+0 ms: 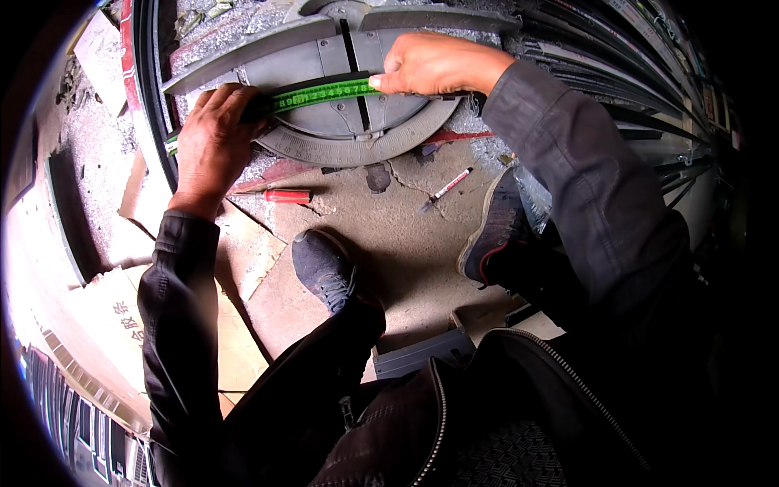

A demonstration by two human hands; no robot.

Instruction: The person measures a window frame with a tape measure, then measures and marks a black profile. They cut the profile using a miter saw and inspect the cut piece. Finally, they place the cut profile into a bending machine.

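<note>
A bright green measuring tape [324, 92] stretches along a dark narrow strip [312, 82] above the round metal turntable [308, 122] of a mitre saw. At the left, my left hand [215, 134] is closed, its fingers curled over the tape and strip; a bit of green shows beyond that hand. My right hand [442, 65] pinches the other end, its thumb at the end of the green blade. Its other fingers are folded and partly hidden. A dark slot [355, 73] crosses the turntable beneath the tape. The curved scale [357, 150] runs along the near rim.
A red-handled screwdriver [288, 196] and a white marker [450, 187] lie on the floor near my shoes [323, 264]. Cardboard [235, 333] lies at left. Long dark profiles [617, 57] crowd the right; a red-edged bar [134, 81] stands at left. Metal shavings surround the saw.
</note>
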